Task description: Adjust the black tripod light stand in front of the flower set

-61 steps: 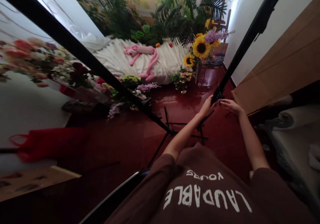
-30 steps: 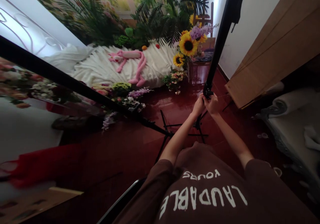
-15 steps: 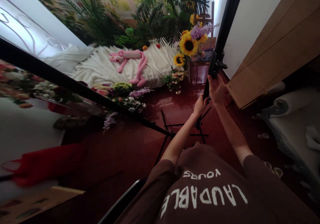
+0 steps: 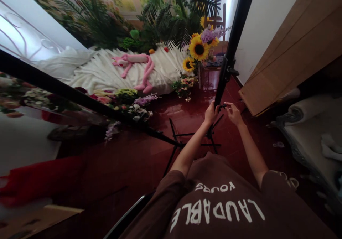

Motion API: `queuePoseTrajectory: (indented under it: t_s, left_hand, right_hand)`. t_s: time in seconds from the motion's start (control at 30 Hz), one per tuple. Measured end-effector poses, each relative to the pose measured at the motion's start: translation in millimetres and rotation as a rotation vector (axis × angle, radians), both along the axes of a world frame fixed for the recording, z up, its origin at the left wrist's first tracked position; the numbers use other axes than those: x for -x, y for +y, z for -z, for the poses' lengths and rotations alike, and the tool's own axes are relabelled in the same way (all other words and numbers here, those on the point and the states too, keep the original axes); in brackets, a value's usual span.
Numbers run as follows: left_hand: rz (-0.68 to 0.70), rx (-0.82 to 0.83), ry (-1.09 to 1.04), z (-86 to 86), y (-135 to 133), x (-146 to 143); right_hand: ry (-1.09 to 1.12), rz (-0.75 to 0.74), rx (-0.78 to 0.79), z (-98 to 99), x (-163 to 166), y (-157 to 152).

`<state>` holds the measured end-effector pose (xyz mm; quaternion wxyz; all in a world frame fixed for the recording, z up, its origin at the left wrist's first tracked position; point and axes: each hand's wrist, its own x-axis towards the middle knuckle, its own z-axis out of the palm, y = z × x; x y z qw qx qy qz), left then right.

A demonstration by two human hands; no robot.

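1. Overall: glossy dark-red tiled floor [image 4: 187, 114], white draped cloth [image 4: 107, 73] at the far end with a pink plush toy [image 4: 139, 66] lying on it, green palm fronds [image 4: 173, 14] behind.
2. Second long black pole [image 4: 80, 96] runs diagonally across the left of the view, well apart from both hands.
3. Tall black metal light-stand pole [image 4: 231, 46] rises near the white wall, its tripod legs [image 4: 197, 139] spread on the floor. Sunflower bouquet [image 4: 199, 48] sits just beside it.
4. Left hand [image 4: 211, 113]: fingers wrapped round the pole low down, closed grip.
5. Right hand [image 4: 233, 112]: half a second ago it gripped the pole higher up; now it has dropped level with the left, fingertips pinching a small black clamp knob [image 4: 223, 106].
6. Read: the upper collar [image 4: 229, 69] sits bare, so work has shifted to the lower lock; pole looks steadied, not sliding.
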<state>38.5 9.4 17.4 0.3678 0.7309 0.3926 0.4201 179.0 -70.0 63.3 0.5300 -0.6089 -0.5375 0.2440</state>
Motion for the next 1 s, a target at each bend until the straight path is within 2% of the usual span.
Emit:
queuePoseTrajectory:
  t_s: [0.1, 0.17, 0.27, 0.43, 0.6, 0.8, 0.9, 1.0]
  left_hand:
    - [0.005, -0.001, 0.003, 0.2, 0.1, 0.1]
    - [0.001, 0.003, 0.013, -0.2, -0.1, -0.1]
    - [-0.012, 0.014, 0.023, -1.6, -0.6, -0.6]
    - [0.0, 0.023, 0.025, -5.1, -2.6, 0.6]
    - [0.006, 0.039, 0.042, -7.4, -3.4, 2.7]
    - [0.019, 0.117, -0.018, -15.4, -9.8, 2.7]
    - [-0.002, 0.183, -0.075, -7.6, -22.7, 28.3]
    - [0.051, 0.313, 0.025, 17.5, -44.0, 95.2]
  right_hand:
    - [0.137, 0.025, 0.015, 8.4, 4.0, -1.0]
    - [0.154, 0.024, 0.007, 11.6, 6.4, 3.0]
    - [0.084, 0.058, -0.022, 18.6, 8.7, 11.5]
    - [-0.04, 0.239, -0.012, 21.2, 16.4, 22.3]
    - [0.072, 0.315, 0.218, -0.5, 19.8, 34.2]
    - [0.595, 0.18, 0.54, -18.5, 5.6, 47.2]
    - [0.762, 0.122, 0.578, -16.7, -1.2, 47.5]
    - [0.802, 0.108, 0.549, -11.8, -3.2, 46.8]
